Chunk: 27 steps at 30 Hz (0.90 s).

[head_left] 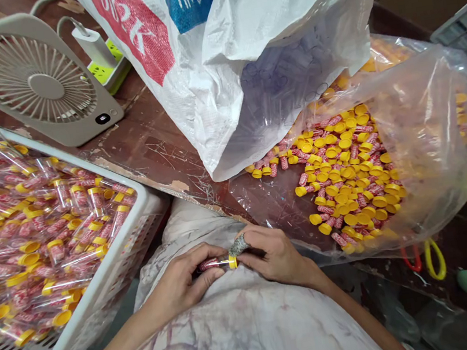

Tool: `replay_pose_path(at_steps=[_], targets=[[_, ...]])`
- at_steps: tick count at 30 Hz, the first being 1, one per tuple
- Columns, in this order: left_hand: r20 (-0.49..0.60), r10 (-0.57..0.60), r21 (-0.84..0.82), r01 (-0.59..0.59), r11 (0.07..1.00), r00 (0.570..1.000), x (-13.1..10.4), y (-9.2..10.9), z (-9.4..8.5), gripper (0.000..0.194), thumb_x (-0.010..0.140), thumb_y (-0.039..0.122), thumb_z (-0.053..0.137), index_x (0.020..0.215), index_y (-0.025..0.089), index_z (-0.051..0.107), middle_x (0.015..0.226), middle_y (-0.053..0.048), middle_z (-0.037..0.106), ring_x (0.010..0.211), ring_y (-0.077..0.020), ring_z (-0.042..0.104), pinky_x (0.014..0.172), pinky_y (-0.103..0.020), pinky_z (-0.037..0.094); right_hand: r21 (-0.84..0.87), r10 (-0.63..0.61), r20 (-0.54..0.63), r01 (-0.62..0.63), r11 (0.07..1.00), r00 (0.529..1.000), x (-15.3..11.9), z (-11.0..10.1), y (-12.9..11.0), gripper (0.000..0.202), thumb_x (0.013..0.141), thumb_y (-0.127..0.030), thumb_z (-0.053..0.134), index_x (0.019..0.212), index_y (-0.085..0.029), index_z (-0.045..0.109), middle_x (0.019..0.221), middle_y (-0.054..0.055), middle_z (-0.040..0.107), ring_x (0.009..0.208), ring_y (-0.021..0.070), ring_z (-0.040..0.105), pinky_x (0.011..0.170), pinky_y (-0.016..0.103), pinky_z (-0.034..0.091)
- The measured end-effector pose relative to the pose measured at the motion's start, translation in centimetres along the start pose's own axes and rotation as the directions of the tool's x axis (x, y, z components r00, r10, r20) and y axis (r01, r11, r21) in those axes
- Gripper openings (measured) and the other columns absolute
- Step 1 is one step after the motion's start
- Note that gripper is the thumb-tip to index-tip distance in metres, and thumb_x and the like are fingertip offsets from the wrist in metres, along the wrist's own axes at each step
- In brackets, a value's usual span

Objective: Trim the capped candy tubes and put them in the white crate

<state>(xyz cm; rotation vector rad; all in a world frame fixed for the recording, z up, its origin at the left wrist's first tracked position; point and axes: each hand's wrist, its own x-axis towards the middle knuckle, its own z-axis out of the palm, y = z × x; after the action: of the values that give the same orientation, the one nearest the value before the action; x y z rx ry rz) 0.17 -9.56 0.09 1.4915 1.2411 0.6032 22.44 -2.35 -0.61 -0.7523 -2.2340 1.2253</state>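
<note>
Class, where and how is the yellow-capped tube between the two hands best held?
The capped tube is probably best pinched by its clear body, the left hand coming from the left: it is slender, with its yellow cap toward the right hand, so this grip leaves the cap clear.

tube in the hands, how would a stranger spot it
Find the patterned clothing at bottom centre. Over it, between left hand and right hand, is a clear, yellow-capped tube. Unlike the tubes in the white basket, it is held.
</note>
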Motion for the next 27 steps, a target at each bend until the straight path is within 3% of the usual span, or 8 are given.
replay_pose_path(at_steps=[8, 19, 23, 27], targets=[[-0.031, 0.027, 0.014, -0.026, 1.0, 0.999, -1.2, -1.1, 0.8, 0.023, 0.099, 0.034, 0.05, 0.116, 0.025, 0.063, 0.102, 0.0, 0.072, 0.092, -0.0147, 0.069, 0.079, -0.021, 0.049, -0.015, -0.018, 0.015, 0.018, 1.0, 1.0, -0.2, 0.5, -0.7, 0.019, 0.094, -0.015, 0.049, 0.078, -0.023, 0.042, 0.074, -0.001, 0.049, 0.068, 0.0141, 0.045, 0.06, 0.025, 0.038], [-0.026, -0.062, -0.004, 0.062, 0.998, 0.998, -2.9, -0.4, 0.9, 0.024, 0.099, 0.035, 0.05, 0.115, 0.024, 0.065, 0.106, -0.001, 0.072, 0.096, -0.0152, 0.069, 0.082, -0.02, 0.049, 0.054, 0.053, 0.036, -0.055, 0.997, 0.998, -0.7, 1.2, -1.4, 0.019, 0.09, -0.016, 0.051, 0.074, -0.022, 0.041, 0.07, -0.002, 0.046, 0.063, 0.0125, 0.042, 0.056, 0.025, 0.033], [-0.06, -0.08, -0.01, 0.079, 0.997, 0.995, -2.8, -0.5, 0.8, 0.025, 0.097, 0.036, 0.051, 0.115, 0.023, 0.065, 0.104, -0.003, 0.074, 0.094, -0.0168, 0.069, 0.081, -0.022, 0.052, 0.096, 0.175, -0.036, -0.17, 0.981, 0.984, -1.0, 1.3, -1.2, 0.024, 0.089, -0.021, 0.057, 0.07, -0.022, 0.041, 0.066, -0.004, 0.044, 0.06, 0.0116, 0.041, 0.054, 0.024, 0.034], [-0.13, -0.077, -0.015, 0.076, 0.997, 0.988, -2.1, -0.2, 0.7, 0.026, 0.095, 0.036, 0.054, 0.114, 0.022, 0.065, 0.104, -0.003, 0.076, 0.093, -0.0182, 0.071, 0.081, -0.025, 0.054, 0.209, 0.317, -0.116, -0.289, 0.934, 0.941, -1.1, 1.0, -1.3, 0.018, 0.087, -0.031, 0.067, 0.079, -0.021, 0.054, 0.071, -0.002, 0.053, 0.062, 0.0126, 0.048, 0.053, 0.024, 0.038]])
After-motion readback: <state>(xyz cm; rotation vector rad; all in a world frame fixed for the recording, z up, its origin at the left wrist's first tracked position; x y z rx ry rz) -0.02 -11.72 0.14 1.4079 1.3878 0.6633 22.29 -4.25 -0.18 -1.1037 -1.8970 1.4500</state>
